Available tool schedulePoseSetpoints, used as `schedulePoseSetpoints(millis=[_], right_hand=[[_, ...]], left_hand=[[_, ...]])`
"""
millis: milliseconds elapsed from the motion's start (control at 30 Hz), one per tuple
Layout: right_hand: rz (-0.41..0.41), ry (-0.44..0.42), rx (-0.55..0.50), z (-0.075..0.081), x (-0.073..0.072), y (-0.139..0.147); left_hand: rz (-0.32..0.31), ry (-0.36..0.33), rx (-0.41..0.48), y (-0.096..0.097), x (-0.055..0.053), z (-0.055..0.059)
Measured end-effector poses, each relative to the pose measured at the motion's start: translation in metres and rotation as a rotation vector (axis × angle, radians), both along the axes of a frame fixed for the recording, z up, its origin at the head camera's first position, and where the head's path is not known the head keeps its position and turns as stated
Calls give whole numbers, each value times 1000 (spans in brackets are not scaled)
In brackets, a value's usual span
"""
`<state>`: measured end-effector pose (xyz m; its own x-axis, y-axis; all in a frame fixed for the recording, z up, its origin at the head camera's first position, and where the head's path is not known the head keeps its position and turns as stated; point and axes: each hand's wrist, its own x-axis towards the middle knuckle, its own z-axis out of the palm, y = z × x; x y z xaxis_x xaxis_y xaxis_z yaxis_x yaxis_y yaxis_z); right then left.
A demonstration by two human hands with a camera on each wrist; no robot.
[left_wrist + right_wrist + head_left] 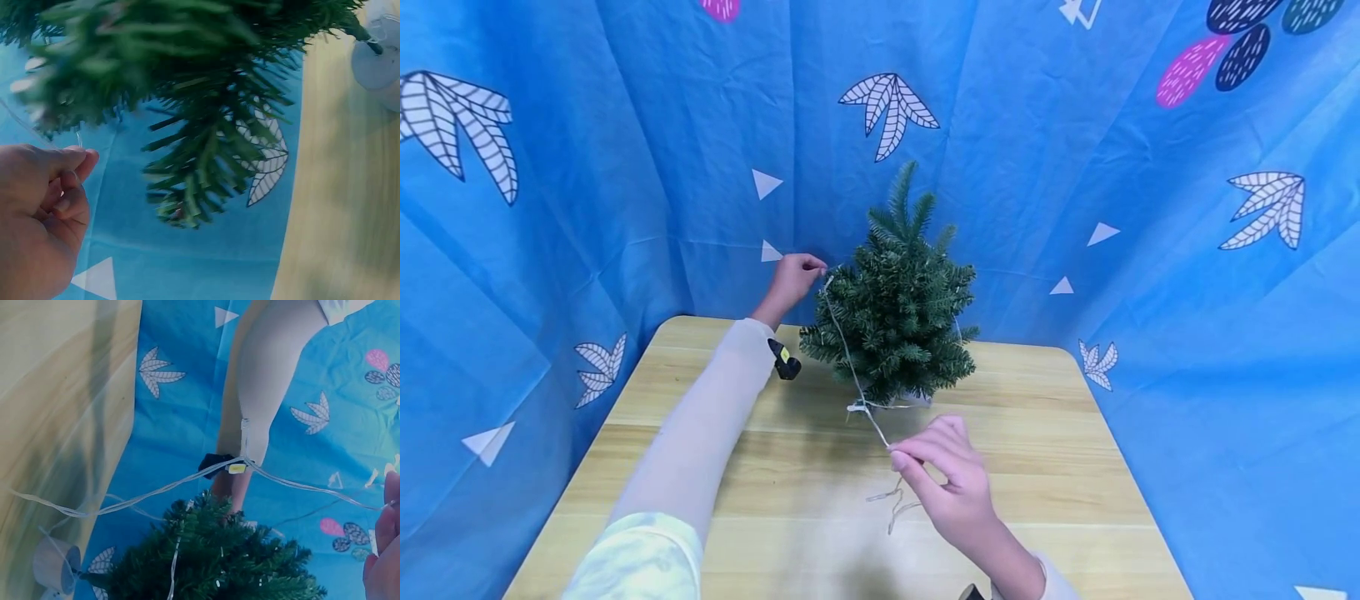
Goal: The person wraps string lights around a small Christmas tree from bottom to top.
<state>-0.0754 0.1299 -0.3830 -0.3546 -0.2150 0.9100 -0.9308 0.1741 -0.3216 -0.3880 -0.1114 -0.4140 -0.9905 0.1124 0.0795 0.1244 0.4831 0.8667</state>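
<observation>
Reading from the left edge of the surface [1075, 467], the left arm reaches in towards the back edge, a black device [785, 364] strapped at its wrist. The left hand [793, 282] is beside the upper left flank of the green tree [898, 308], thumb and fingertips pinching a clear wire strand [844, 337]. The tree stands upright near the middle of the back edge; the left-wrist view shows its pale round base [375, 65] on the surface. From the left fingers the strand descends across the left front of the foliage, passes a white piece [856, 408] near the base, and ends in the pinch of the right hand [951, 479], which is in front of the tree towards the right. Loose wire ends [895, 500] show just left of the right fingers. The span between the hands appears nearly straight. The step in hand is judged to be laying the strand around the branches. Good practice: apply only light tension so the tree does not tip, seat the wire among the needles at the left hand before relaxing that pinch, feed slack from the right, and guard against snagging the lower crossing at the white piece.
</observation>
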Motion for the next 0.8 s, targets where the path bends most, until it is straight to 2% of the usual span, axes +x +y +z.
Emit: schedulePoseSetpoints(millis=[133, 300, 367, 533, 800], right_hand=[[36, 30, 16, 2, -1, -3], [65, 86, -46, 8, -2, -6], [69, 98, -70, 10, -2, -7], [80, 112, -96, 13, -2, -10], [98, 115, -174, 16, -2, -12]], left_hand=[[7, 3, 56, 3, -1, -3], [57, -22, 274, 2, -1, 1], [82, -40, 334, 0, -1, 2], [106, -83, 404, -4, 0, 5], [101, -102, 527, -9, 3, 16]])
